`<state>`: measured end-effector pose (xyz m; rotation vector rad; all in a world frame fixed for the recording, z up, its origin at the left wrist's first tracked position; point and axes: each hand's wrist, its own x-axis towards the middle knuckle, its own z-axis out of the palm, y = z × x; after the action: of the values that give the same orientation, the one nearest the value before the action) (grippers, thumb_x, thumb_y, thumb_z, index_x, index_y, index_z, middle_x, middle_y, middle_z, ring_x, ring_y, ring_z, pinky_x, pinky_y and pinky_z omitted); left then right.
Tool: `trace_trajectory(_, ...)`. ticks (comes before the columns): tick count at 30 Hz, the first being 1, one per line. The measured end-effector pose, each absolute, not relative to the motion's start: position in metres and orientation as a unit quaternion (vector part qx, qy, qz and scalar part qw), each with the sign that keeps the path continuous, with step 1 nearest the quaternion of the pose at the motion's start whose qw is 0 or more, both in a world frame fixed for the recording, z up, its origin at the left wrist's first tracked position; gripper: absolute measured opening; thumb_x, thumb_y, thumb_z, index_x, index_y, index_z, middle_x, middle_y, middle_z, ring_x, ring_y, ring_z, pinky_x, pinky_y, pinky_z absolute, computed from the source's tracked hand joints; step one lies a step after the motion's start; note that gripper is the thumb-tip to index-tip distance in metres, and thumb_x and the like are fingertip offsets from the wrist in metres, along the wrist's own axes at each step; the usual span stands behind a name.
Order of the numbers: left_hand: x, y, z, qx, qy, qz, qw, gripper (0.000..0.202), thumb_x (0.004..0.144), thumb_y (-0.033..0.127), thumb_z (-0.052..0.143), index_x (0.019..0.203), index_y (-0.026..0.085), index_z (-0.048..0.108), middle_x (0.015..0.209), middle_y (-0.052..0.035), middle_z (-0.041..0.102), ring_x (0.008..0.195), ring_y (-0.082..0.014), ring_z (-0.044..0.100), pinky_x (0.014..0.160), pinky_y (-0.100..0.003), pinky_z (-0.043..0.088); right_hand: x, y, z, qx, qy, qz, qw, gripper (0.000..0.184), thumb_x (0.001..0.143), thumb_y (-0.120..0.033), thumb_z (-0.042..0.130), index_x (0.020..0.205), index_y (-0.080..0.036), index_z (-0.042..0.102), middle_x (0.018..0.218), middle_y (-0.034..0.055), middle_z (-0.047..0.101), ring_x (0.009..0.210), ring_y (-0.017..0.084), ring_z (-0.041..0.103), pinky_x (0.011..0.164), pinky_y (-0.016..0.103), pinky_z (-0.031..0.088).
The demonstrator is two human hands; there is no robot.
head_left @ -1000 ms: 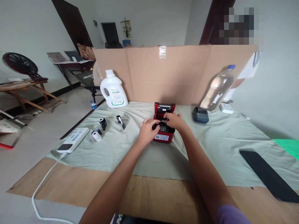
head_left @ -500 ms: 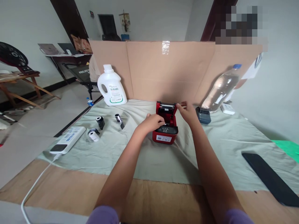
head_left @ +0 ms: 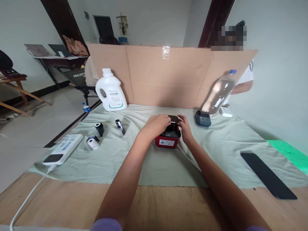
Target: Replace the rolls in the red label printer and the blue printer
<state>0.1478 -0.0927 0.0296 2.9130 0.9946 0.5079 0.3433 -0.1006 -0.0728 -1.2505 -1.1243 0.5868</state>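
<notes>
A small red label printer (head_left: 167, 139) sits on the pale green cloth (head_left: 149, 160) in the middle of the table, its black lid (head_left: 173, 119) down. My left hand (head_left: 156, 124) lies over the top of the lid, fingers curled onto it. My right hand (head_left: 185, 129) grips the printer's right side, thumb toward the lid. Both forearms reach in from the near edge.
Left of the printer lie three small paper rolls (head_left: 99, 128) and a white power bank (head_left: 63, 149) with a cable. A white jug (head_left: 110, 91), a water bottle (head_left: 219, 93) and a dark blue printer (head_left: 202, 118) stand by the cardboard screen (head_left: 168, 77). A black phone (head_left: 267, 175) lies at right. Another person's arm (head_left: 242, 87) shows behind the screen.
The printer's lid, open a moment ago, is now down. My left hand moved onto the lid and my right hand dropped from the raised lid to the printer's side.
</notes>
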Motion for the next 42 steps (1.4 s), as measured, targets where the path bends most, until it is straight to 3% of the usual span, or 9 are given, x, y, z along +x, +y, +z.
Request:
trace_trajectory(5, 0.148, -0.079, 0.014, 0.930, 0.303, 0.199, 0.059, 0.027, 0.100, 0.028, 0.044, 0.095, 0.021, 0.070, 0.106, -0.0054, 0.070, 0.100, -0.0220, 0.062, 0.081, -0.031, 0.046, 0.332, -0.109, -0.094, -0.438, -0.439, 0.393, 0.679, 0.065, 0.072, -0.034, 0.054, 0.137, -0.032, 0.047, 0.140, 0.0007, 0.057, 0.130, 0.027, 0.051, 0.113, 0.048, 0.038)
trace_trajectory(15, 0.133, -0.052, -0.007, 0.900, 0.259, 0.297, 0.185, 0.020, 0.094, 0.034, 0.056, 0.089, 0.022, 0.071, 0.098, -0.0041, 0.068, 0.100, -0.0227, 0.058, 0.094, -0.038, 0.045, 0.335, -0.113, -0.098, -0.435, -0.456, 0.389, 0.672, 0.070, 0.079, -0.042, 0.060, 0.145, -0.030, 0.044, 0.146, 0.0012, 0.055, 0.135, 0.028, 0.049, 0.118, 0.050, 0.034)
trace_trajectory(20, 0.123, -0.051, -0.004, 0.908, 0.228, 0.298, 0.188, 0.015, 0.085, 0.033, 0.069, 0.098, 0.025, 0.073, 0.109, -0.0033, 0.066, 0.106, -0.0228, 0.058, 0.099, -0.039, 0.045, 0.336, -0.114, -0.084, -0.474, -0.434, 0.382, 0.664, 0.074, 0.080, -0.057, 0.064, 0.145, -0.028, 0.046, 0.142, 0.0051, 0.058, 0.131, 0.029, 0.053, 0.114, 0.048, 0.039)
trace_trajectory(24, 0.122, -0.056, 0.000, 0.921, 0.238, 0.270, 0.148, 0.007, 0.082, 0.029, 0.072, 0.087, 0.026, 0.076, 0.126, -0.0040, 0.060, 0.120, -0.0263, 0.052, 0.107, -0.044, 0.040, 0.341, -0.112, -0.062, -0.527, -0.414, 0.390, 0.631, 0.068, 0.080, -0.061, 0.062, 0.138, -0.028, 0.054, 0.132, 0.0063, 0.064, 0.122, 0.030, 0.058, 0.103, 0.048, 0.046)
trace_trajectory(29, 0.128, -0.065, 0.006, 0.922, 0.262, 0.263, 0.107, 0.005, 0.082, 0.026, 0.069, 0.083, 0.026, 0.075, 0.144, -0.0022, 0.051, 0.135, -0.0302, 0.040, 0.112, -0.050, 0.035, 0.344, -0.113, -0.047, -0.560, -0.409, 0.394, 0.604, 0.059, 0.078, -0.052, 0.062, 0.133, -0.031, 0.059, 0.125, 0.0026, 0.067, 0.116, 0.028, 0.059, 0.096, 0.044, 0.049)
trace_trajectory(34, 0.129, -0.067, 0.007, 0.919, 0.268, 0.264, 0.121, 0.007, 0.083, 0.029, 0.067, 0.083, 0.025, 0.074, 0.144, -0.0025, 0.053, 0.137, -0.0299, 0.040, 0.115, -0.051, 0.032, 0.340, -0.114, -0.062, -0.553, -0.401, 0.408, 0.606, 0.065, 0.071, -0.034, 0.057, 0.136, -0.028, 0.058, 0.114, 0.0019, 0.070, 0.110, 0.028, 0.060, 0.096, 0.045, 0.048)
trace_trajectory(36, 0.124, -0.062, 0.002, 0.902, 0.275, 0.275, 0.186, 0.015, 0.085, 0.033, 0.064, 0.094, 0.026, 0.073, 0.143, -0.0038, 0.054, 0.137, -0.0283, 0.043, 0.117, -0.049, 0.031, 0.341, -0.112, -0.075, -0.509, -0.402, 0.436, 0.623, 0.070, 0.069, -0.032, 0.058, 0.139, -0.029, 0.054, 0.122, 0.0005, 0.069, 0.113, 0.027, 0.060, 0.101, 0.046, 0.046)
trace_trajectory(38, 0.118, -0.054, -0.007, 0.859, 0.311, 0.278, 0.295, 0.036, 0.085, 0.033, 0.061, 0.120, 0.029, 0.067, 0.147, -0.0050, 0.051, 0.139, -0.0271, 0.043, 0.117, -0.046, 0.033, 0.344, -0.109, -0.089, -0.447, -0.412, 0.466, 0.643, 0.071, 0.070, -0.032, 0.061, 0.141, -0.031, 0.052, 0.132, -0.0011, 0.065, 0.122, 0.027, 0.058, 0.108, 0.044, 0.043)
trace_trajectory(42, 0.110, -0.045, -0.032, 0.704, 0.378, 0.228, 0.557, 0.080, 0.083, 0.038, 0.062, 0.156, 0.036, 0.029, 0.158, -0.0053, 0.041, 0.142, -0.0265, 0.044, 0.114, -0.044, 0.039, 0.348, -0.104, -0.106, -0.388, -0.428, 0.486, 0.656, 0.067, 0.073, -0.035, 0.065, 0.139, -0.030, 0.054, 0.140, -0.0010, 0.061, 0.134, 0.028, 0.052, 0.115, 0.045, 0.039)
